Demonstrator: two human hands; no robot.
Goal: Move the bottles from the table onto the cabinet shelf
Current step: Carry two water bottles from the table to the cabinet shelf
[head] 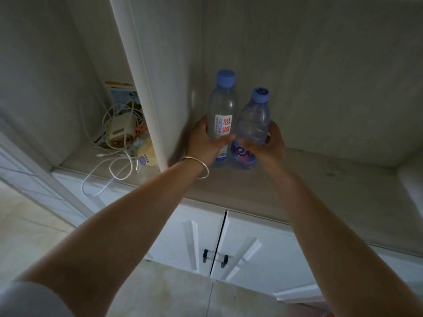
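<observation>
Bottles [220, 120] [251, 126] touching on the cabinet shelf [320, 179]; our left hand [203, 143] and right hand [269, 145] each grip one; uneven release could topple both.

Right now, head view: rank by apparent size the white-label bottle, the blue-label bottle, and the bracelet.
1. white-label bottle, held in the left hand: tallest.
2. blue-label bottle, held in the right hand: shorter, similar width; it stands beside the first, so nearness hardly skews this.
3. bracelet: smallest.
</observation>
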